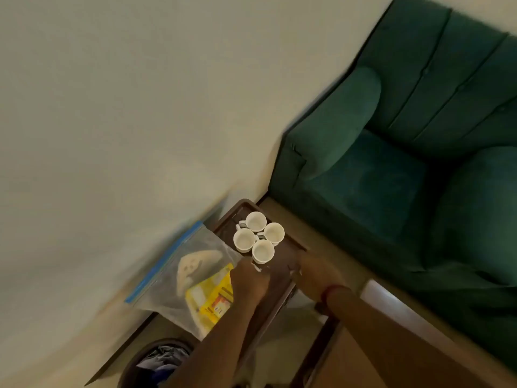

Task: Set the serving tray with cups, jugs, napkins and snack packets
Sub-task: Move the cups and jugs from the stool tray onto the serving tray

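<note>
The tray (225, 229) is dark brown and lies low in the view, between a pale wall (140, 107) and a green armchair (391, 163). Four white cups (263, 250) stand on its far half in a tight cluster, rims up and handles turned inward, so close that they touch or nearly touch.

Just left of the tray lies a clear zip bag (181, 275) with a blue seal. Yellow packets (212, 301) and something beige show through the plastic; the bag's near corner is hidden under the left forearm.

Both hands reach to the tray's near half. The left hand (250, 278) is at the tray's left edge, just short of the nearest cup, with a small white patch at its fingertips. The right hand (313, 271) is at the right edge, with a red band (335, 289) on its wrist. The whole picture is smeared by motion and both hands show backs-up, so whether either grips the rim or merely rests on it cannot be told — nor how far the fingers are spread.

A dark round bin (156, 359) with crumpled material inside sits at the bottom left.
</note>
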